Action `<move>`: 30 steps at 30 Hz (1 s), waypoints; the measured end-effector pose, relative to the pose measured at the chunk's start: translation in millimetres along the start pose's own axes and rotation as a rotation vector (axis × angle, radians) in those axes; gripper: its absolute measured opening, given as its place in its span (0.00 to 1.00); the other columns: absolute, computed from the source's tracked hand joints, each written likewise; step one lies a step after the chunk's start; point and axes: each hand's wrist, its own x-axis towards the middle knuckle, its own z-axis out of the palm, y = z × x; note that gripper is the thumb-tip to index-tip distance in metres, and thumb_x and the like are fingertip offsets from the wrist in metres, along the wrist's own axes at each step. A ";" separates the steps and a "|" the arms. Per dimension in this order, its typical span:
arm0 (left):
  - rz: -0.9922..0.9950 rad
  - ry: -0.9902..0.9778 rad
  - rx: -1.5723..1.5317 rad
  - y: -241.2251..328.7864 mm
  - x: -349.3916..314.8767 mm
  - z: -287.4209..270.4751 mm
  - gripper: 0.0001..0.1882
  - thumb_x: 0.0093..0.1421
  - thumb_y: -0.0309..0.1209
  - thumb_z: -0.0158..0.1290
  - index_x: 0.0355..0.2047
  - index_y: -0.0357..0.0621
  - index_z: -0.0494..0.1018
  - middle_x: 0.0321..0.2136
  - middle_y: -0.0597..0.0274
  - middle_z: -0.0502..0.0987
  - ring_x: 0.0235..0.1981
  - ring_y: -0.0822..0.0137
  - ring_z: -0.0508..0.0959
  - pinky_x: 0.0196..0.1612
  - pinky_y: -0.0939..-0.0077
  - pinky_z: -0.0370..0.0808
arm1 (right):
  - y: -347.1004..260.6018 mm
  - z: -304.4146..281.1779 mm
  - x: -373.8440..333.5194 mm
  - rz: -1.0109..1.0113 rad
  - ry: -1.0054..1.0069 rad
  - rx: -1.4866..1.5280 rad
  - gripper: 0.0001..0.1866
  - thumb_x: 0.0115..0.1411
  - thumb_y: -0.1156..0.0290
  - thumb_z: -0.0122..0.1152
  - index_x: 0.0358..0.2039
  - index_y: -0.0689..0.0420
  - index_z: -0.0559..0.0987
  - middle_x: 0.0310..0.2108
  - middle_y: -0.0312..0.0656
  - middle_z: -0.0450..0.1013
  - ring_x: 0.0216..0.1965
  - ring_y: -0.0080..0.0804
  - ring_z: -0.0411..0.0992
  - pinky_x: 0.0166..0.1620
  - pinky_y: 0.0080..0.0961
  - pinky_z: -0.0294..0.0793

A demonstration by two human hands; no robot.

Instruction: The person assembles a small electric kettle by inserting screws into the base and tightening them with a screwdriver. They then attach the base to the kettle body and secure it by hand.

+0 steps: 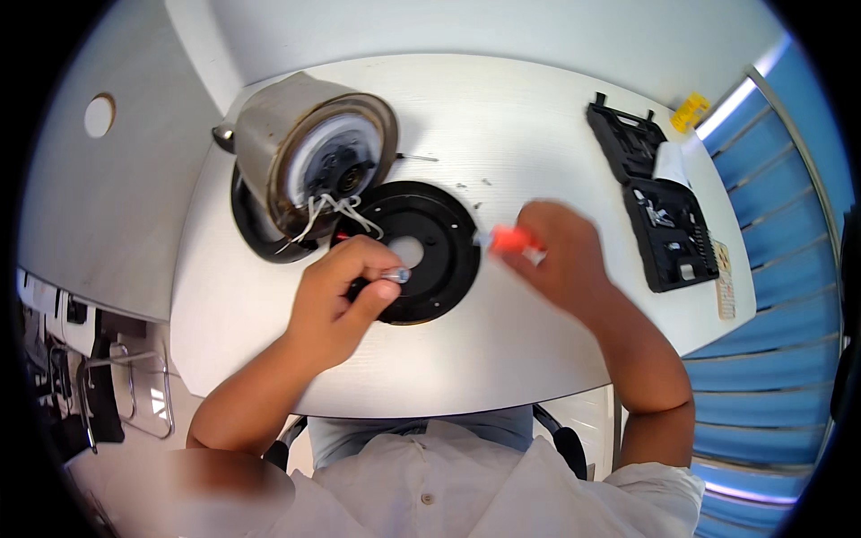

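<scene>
A round black base plate (439, 242) with a pale hole in its middle lies on the white table (538, 134). My left hand (345, 296) rests on its near left edge and pinches a small shiny metal part (395, 274) between thumb and fingers. My right hand (556, 255), blurred, holds a red-handled screwdriver (509, 239) just right of the plate. Behind the plate a steel kettle body (309, 148) lies on its side, its open underside facing me, white wires (336, 211) trailing from it.
An open black tool case (659, 211) sits at the right of the table with a yellow object (689, 111) behind it. A few small screws (471, 186) lie beyond the plate. A blue slatted panel (771, 296) stands at the right, a chair frame (126, 394) below left.
</scene>
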 end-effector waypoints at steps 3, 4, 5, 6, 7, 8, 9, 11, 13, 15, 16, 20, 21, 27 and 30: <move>-0.108 -0.003 -0.234 1.1 -5.0 -1.8 0.11 0.62 0.35 0.50 0.35 0.39 0.68 0.31 0.61 0.73 0.29 0.74 0.72 0.36 0.80 0.70 | 47.8 -40.7 15.0 0.389 0.170 -0.303 0.15 0.52 0.59 0.63 0.25 0.58 0.75 0.25 0.47 0.71 0.29 0.46 0.70 0.32 0.37 0.68; -0.119 -0.008 -0.305 2.2 -4.0 -1.2 0.13 0.63 0.38 0.48 0.36 0.40 0.67 0.32 0.60 0.73 0.29 0.73 0.73 0.36 0.79 0.70 | 60.3 -65.1 13.5 0.523 0.259 -0.323 0.14 0.54 0.59 0.60 0.24 0.59 0.74 0.24 0.48 0.70 0.29 0.48 0.70 0.32 0.39 0.67; -0.144 -0.018 -0.349 3.8 -3.3 -1.3 0.14 0.63 0.40 0.47 0.36 0.40 0.66 0.32 0.59 0.73 0.29 0.72 0.73 0.36 0.79 0.70 | 81.3 -85.5 11.1 0.655 0.231 -0.374 0.15 0.54 0.59 0.59 0.25 0.60 0.74 0.26 0.49 0.71 0.30 0.48 0.70 0.32 0.39 0.67; -0.174 -0.029 -0.389 4.1 -2.2 -1.8 0.16 0.64 0.43 0.46 0.36 0.40 0.65 0.32 0.58 0.73 0.29 0.71 0.73 0.36 0.78 0.71 | 103.6 -99.4 4.9 0.700 0.219 -0.390 0.14 0.54 0.60 0.60 0.28 0.59 0.76 0.29 0.51 0.73 0.33 0.48 0.71 0.35 0.39 0.68; -0.173 -0.053 -0.419 4.2 -0.9 -1.5 0.17 0.64 0.45 0.45 0.36 0.41 0.65 0.32 0.57 0.73 0.29 0.70 0.73 0.36 0.78 0.70 | 124.2 -106.0 -3.7 0.702 0.189 -0.341 0.13 0.53 0.60 0.60 0.30 0.58 0.77 0.30 0.51 0.74 0.34 0.48 0.72 0.37 0.38 0.69; -0.171 -0.064 -0.455 5.4 1.0 -0.3 0.18 0.63 0.45 0.46 0.36 0.42 0.64 0.31 0.57 0.73 0.28 0.70 0.73 0.35 0.78 0.71 | 142.2 -107.4 -11.1 0.701 0.158 -0.286 0.14 0.53 0.60 0.60 0.32 0.58 0.78 0.32 0.51 0.75 0.36 0.48 0.72 0.39 0.37 0.70; -0.153 -0.095 -0.512 5.0 2.8 0.6 0.18 0.63 0.46 0.46 0.35 0.42 0.64 0.31 0.57 0.73 0.27 0.70 0.73 0.34 0.78 0.71 | 156.3 -105.4 -15.9 0.736 0.082 -0.363 0.14 0.52 0.61 0.60 0.34 0.56 0.79 0.32 0.50 0.75 0.37 0.47 0.73 0.40 0.37 0.70; -0.142 -0.123 -0.592 6.8 3.0 0.8 0.17 0.63 0.45 0.46 0.35 0.43 0.63 0.30 0.57 0.73 0.27 0.69 0.74 0.32 0.78 0.72 | 164.7 -98.7 -16.6 0.803 -0.089 -0.386 0.15 0.51 0.60 0.61 0.37 0.54 0.79 0.34 0.48 0.76 0.39 0.45 0.73 0.43 0.36 0.71; -0.151 -0.128 -0.647 8.4 2.8 1.2 0.17 0.62 0.45 0.47 0.35 0.43 0.63 0.30 0.56 0.73 0.26 0.69 0.74 0.31 0.78 0.72 | 170.8 -87.4 -14.3 0.840 -0.166 -0.389 0.17 0.51 0.59 0.62 0.39 0.54 0.79 0.37 0.47 0.75 0.41 0.43 0.73 0.44 0.36 0.71; -0.166 -0.124 -0.669 8.5 2.6 1.1 0.16 0.62 0.44 0.47 0.35 0.43 0.63 0.30 0.57 0.73 0.26 0.69 0.74 0.31 0.78 0.72 | 161.2 -75.4 -7.0 0.897 -0.177 -0.465 0.18 0.52 0.58 0.62 0.40 0.54 0.79 0.38 0.46 0.75 0.42 0.42 0.73 0.45 0.35 0.72; -0.177 -0.119 -0.680 7.8 1.2 -0.2 0.16 0.62 0.44 0.47 0.35 0.43 0.63 0.30 0.57 0.73 0.26 0.69 0.74 0.31 0.77 0.72 | 154.0 -70.6 -2.1 0.925 -0.179 -0.499 0.18 0.52 0.58 0.62 0.40 0.54 0.78 0.38 0.45 0.75 0.42 0.42 0.73 0.45 0.35 0.72; -0.192 -0.131 -0.696 8.9 -0.6 -1.8 0.15 0.63 0.43 0.47 0.35 0.43 0.63 0.30 0.57 0.73 0.26 0.70 0.74 0.32 0.78 0.72 | 147.4 -67.8 -2.0 0.913 -0.199 -0.543 0.17 0.53 0.60 0.61 0.41 0.54 0.78 0.38 0.44 0.75 0.43 0.40 0.73 0.45 0.35 0.72; -0.198 -0.139 -0.697 9.7 -0.3 -1.8 0.15 0.63 0.43 0.47 0.35 0.43 0.64 0.30 0.57 0.73 0.26 0.70 0.74 0.32 0.78 0.72 | 146.4 -68.8 -3.9 0.881 -0.193 -0.527 0.16 0.53 0.61 0.61 0.40 0.55 0.77 0.38 0.45 0.75 0.43 0.41 0.72 0.45 0.35 0.72; -0.206 -0.150 -0.684 10.6 0.3 -0.6 0.15 0.63 0.43 0.47 0.35 0.43 0.64 0.30 0.57 0.73 0.27 0.70 0.74 0.33 0.77 0.72 | 158.0 -81.6 -20.3 0.708 -0.201 -0.376 0.11 0.50 0.69 0.62 0.34 0.59 0.76 0.35 0.50 0.74 0.39 0.46 0.72 0.43 0.35 0.70; -0.199 -0.150 -0.673 8.9 0.7 -0.3 0.15 0.63 0.43 0.47 0.35 0.43 0.65 0.30 0.57 0.73 0.27 0.70 0.74 0.33 0.77 0.72 | 162.5 -82.6 -23.4 0.677 -0.165 -0.293 0.10 0.49 0.71 0.62 0.33 0.60 0.74 0.33 0.51 0.73 0.38 0.47 0.72 0.41 0.35 0.69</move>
